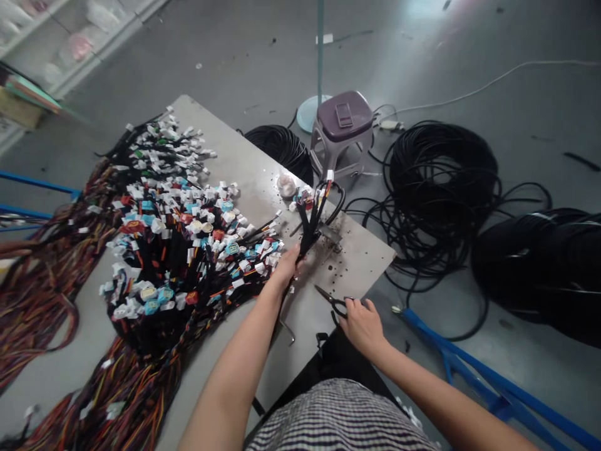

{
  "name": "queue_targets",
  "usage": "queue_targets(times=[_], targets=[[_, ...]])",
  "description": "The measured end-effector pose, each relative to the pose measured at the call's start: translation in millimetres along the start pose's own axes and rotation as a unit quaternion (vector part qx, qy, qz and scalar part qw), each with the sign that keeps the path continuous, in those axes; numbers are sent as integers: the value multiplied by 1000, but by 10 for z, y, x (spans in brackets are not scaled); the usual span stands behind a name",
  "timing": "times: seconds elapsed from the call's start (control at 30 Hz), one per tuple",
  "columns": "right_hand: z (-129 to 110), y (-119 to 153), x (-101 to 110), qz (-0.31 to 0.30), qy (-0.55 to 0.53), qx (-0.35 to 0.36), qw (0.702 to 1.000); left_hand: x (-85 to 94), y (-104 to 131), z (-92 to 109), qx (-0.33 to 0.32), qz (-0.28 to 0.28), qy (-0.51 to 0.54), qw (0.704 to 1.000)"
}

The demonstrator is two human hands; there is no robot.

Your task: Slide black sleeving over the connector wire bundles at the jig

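My left hand [287,265] is closed around a black wire bundle [307,235] over the table [375,254]. The bundle's far end fans out into several branches with white, red and blue connectors. My right hand [362,324] grips the handles of a pair of dark scissors [332,300], whose blades point up and left over the table's near edge. Left of my left hand lies a large pile of wire harnesses [188,244] with white, blue and red connectors. A metal piece [330,235] sits just right of the held bundle.
Beyond the table stands a purple-topped stool [345,116]. Coils of black tubing [441,175] lie on the floor at the right, with a blue metal frame [498,382] nearer. A small clear bag [286,185] rests near the table's far edge. Shelves [70,50] stand at upper left.
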State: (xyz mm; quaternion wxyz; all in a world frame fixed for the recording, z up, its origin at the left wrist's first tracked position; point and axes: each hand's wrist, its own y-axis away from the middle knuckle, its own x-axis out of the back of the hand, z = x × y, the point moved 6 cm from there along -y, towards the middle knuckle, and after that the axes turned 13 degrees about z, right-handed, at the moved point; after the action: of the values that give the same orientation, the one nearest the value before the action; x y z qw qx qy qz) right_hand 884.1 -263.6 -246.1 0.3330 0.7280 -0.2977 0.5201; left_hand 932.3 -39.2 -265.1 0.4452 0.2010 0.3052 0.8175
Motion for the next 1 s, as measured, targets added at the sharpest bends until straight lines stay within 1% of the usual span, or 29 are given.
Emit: queue_targets(times=[0.07,0.1,0.13,0.17,0.2,0.23,0.27,0.3,0.33,0.37,0.4,0.47,0.6,0.67,0.7,0.73,0.8,0.83,0.87,0.9,0.93,0.97,1.0], targets=[[83,14,30,-26,-16,-43,999,-35,4,36,17,-28,12,999],[115,-18,38,-50,-44,-62,996,-48,1,61,20,-31,13,999],[137,-70,32,-88,-96,-83,988,-57,-1,82,21,-29,12,999],[149,-133,12,-140,-173,-111,969,-59,1,92,25,-24,9,999],[142,-198,-13,-200,-269,-143,931,-55,9,90,32,-18,10,999],[115,-268,-24,-255,-370,-175,876,-49,24,80,39,-15,15,999],[78,-347,-13,-295,-461,-200,812,-41,44,68,44,-14,25,999],[44,-436,15,-317,-529,-217,756,-33,66,56,44,-16,37,998],[21,-533,51,-322,-572,-224,720,-22,87,47,40,-17,48,998],[1,-631,88,-316,-594,-222,705,-10,105,41,33,-17,57,998],[-22,-721,118,-309,-601,-214,705,4,117,34,24,-14,60,998],[-96,-867,149,-311,-593,-200,716,29,123,17,11,2,54,998],[-243,-1055,142,-328,-568,-203,727,43,100,5,-8,27,32,999],[-221,-1091,134,-318,-544,-214,746,51,97,26,-15,39,11,999],[-178,-1089,134,-308,-525,-215,764,59,104,49,-20,46,0,999],[-119,-1074,137,-294,-497,-207,789,69,119,82,-28,50,-7,998],[38,-998,149,-263,-398,-170,862,75,188,178,-59,38,-13,997],[122,-943,156,-247,-330,-143,900,67,246,235,-82,21,-15,996],[200,-879,163,-233,-259,-118,930,51,322,293,-109,-1,-19,994],[265,-813,175,-218,-192,-95,952,27,416,348,-139,-23,-26,990],[310,-756,203,-194,-142,-77,968,-2,525,397,-170,-39,-35,984],[330,-709,258,-154,-118,-64,979,-41,644,436,-200,-49,-45,977],[315,-667,344,-97,-123,-52,986,-94,772,464,-228,-54,-53,971]])
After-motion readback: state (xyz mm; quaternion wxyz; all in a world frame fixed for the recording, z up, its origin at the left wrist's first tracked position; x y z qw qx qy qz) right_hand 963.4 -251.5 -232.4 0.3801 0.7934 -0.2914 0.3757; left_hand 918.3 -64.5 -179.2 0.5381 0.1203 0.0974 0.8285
